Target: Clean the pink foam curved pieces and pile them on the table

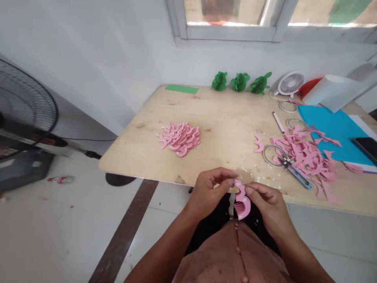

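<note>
Over my lap, just off the table's front edge, I hold a pink curved paper cutout [244,208] with small white patches on it. My left hand [207,190] pinches its upper end between thumb and fingers. From the other side, my right hand [266,200] grips the upper right edge with fingertips and thumb. Folds or layers show inside the lower curve, but I cannot tell how many pieces it is. A pile of similar pink cutouts [182,137] lies on the table [229,118] to the left. One loose pink wavy piece [258,143] rests right of centre.
Pink paper scraps [306,151] heap at the right, with blue-handled scissors [299,176], tape rings [273,156] and a marker [278,122]. Blue sheets [347,129] and a phone [366,148] lie beyond. Several green paper shapes [240,81] and a small fan [291,83] stand along the back.
</note>
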